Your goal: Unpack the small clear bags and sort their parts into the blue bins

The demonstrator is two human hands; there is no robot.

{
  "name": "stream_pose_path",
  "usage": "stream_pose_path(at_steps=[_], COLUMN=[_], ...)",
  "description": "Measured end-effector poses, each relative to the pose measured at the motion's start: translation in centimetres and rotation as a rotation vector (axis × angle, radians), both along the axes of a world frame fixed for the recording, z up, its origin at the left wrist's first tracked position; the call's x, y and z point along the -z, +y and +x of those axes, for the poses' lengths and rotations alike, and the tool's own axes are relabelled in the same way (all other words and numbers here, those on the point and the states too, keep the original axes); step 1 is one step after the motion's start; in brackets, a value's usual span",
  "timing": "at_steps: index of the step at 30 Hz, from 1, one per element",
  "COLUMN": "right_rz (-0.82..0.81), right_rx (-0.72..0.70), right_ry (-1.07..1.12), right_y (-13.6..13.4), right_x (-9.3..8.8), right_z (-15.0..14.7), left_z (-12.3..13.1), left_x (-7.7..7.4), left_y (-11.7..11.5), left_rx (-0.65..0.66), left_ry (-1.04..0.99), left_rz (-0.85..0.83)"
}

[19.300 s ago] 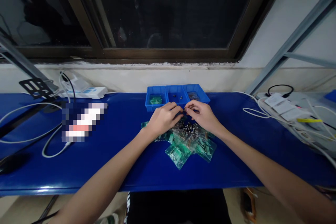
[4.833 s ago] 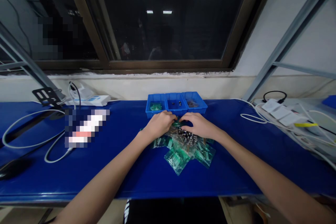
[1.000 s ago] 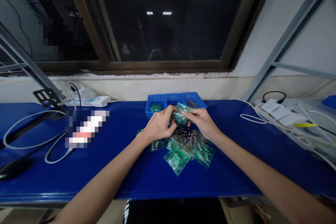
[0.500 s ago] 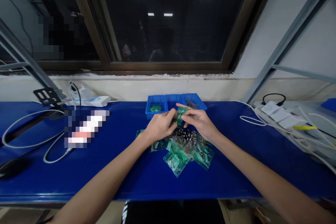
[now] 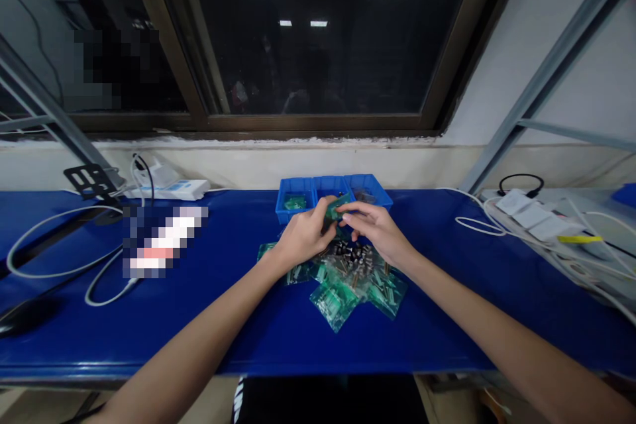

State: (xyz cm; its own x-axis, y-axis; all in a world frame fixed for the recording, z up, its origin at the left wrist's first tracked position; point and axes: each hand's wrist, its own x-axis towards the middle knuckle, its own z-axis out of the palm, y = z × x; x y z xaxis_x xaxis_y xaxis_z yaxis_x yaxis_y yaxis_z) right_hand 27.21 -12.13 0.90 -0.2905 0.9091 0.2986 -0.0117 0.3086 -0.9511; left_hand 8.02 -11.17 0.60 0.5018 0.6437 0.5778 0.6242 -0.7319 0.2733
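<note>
A small green plastic bag (image 5: pixel 340 203) is held up in front of the blue bins. My left hand (image 5: pixel 309 230) is closed on its left side, the thumb below and the fingers above. At its right edge, the thumb and forefinger of my right hand (image 5: pixel 378 228) pinch close together on the bag, the other fingers loosely curled. Below both hands lies a pile of small black and metallic parts (image 5: pixel 355 255) on clear plastic. Around the pile are flat green bags, one in front (image 5: pixel 334 305) and another at right (image 5: pixel 388 295), with slim pale pieces inside.
Behind the hands stand three joined blue bins; the left bin (image 5: pixel 289 215) holds green bags, the right bin (image 5: pixel 380 197) greyish pieces. White cables and a power strip (image 5: pixel 191 189) lie at left. More cables and white adapters (image 5: pixel 531 215) are at right on the blue tabletop (image 5: pixel 199 324).
The green bag has tilted and shifted slightly left, more inside my left hand. My left fingers have opened around it, and the right fingertips have moved to its edge.
</note>
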Motion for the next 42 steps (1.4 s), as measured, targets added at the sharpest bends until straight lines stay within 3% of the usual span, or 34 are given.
stream_pose_path(at_steps=[8,16,20,27,35,42], right_rz=[-0.022,0.132,0.123,0.097,0.008,-0.050], right_rx=[-0.016,-0.020,0.010,0.100,0.127,0.061], right_ry=[0.036,-0.274,-0.331,-0.313,-0.134,-0.006], right_y=[0.2,0.2,0.3,0.5,0.8,0.4], right_x=[0.2,0.8,0.7,0.8,0.9,0.5], right_z=[-0.1,-0.1,-0.1,0.2,0.0,-0.2], left_z=[0.1,0.0,-0.1,0.0,0.0,-0.1], left_x=[-0.1,0.0,0.6,0.3,0.3,0.1], left_y=[-0.2,0.3,0.7,0.4,0.7,0.5], left_rx=[0.025,0.038,0.037,0.013,0.051,0.046], left_ry=[-0.008,-0.055,-0.076,0.005,-0.004,0.065], left_rz=[0.015,0.033,-0.003,0.040,0.259,0.359])
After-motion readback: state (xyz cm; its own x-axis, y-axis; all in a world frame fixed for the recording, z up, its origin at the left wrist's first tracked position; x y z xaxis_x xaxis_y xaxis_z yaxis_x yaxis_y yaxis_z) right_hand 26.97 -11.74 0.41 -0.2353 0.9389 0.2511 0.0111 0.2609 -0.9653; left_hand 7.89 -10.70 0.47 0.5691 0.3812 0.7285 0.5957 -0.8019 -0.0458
